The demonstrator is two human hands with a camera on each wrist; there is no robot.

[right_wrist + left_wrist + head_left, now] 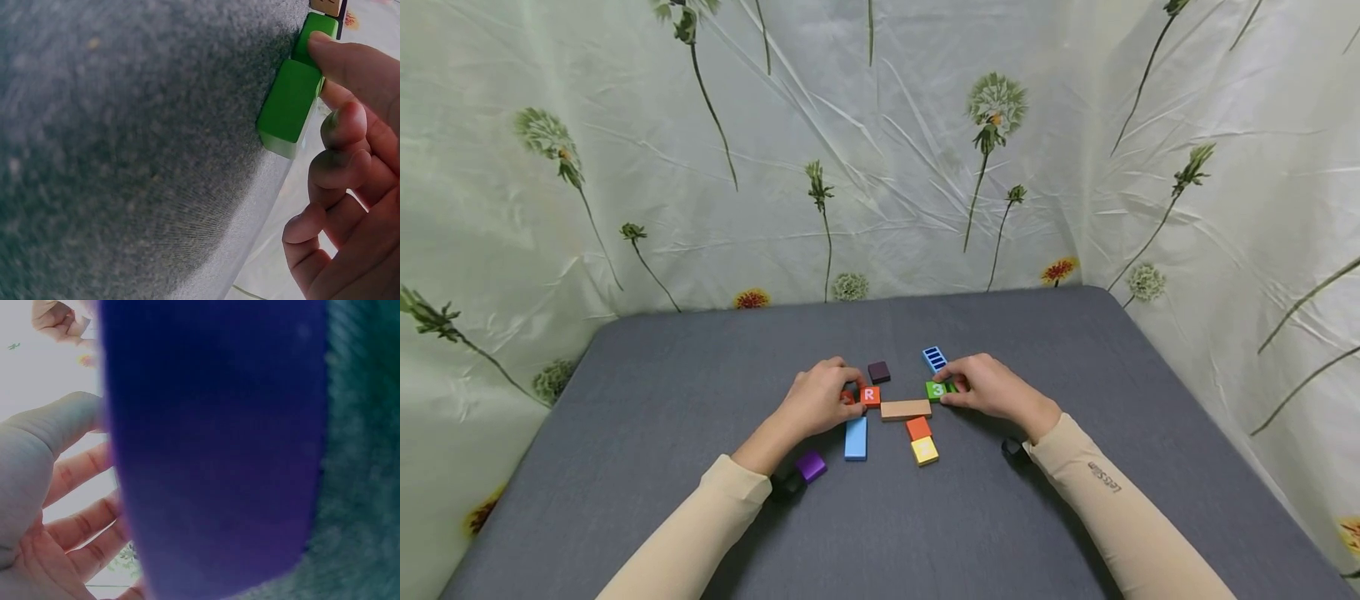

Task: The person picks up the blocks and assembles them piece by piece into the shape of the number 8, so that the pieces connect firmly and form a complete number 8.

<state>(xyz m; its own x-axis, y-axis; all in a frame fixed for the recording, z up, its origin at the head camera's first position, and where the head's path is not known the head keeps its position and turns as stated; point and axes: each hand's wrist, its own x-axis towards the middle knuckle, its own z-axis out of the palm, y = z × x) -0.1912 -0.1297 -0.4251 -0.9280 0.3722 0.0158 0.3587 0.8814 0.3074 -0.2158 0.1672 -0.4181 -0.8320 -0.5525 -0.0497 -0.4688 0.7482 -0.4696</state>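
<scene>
My left hand [822,395] is beside an orange-red block marked R [870,396]. Its thumb and index finger pinch a red block [847,397] just left of that one. In the left wrist view a purple block [212,450] hides the fingertips of the left hand [56,494]. My right hand [992,390] pinches a green block marked 3 [935,391] between thumb and index finger. A second green block [290,103] stands in line with it, partly under the hand in the head view. Between the hands lies a plain wooden plank [906,410].
Around the hands lie a dark block [878,372], a blue block with dark panels [934,358], a light blue plank [855,439], an orange block [918,428], a yellow block [925,451] and a purple block [811,467]. Floral cloth [895,192] hangs behind the grey table [880,533].
</scene>
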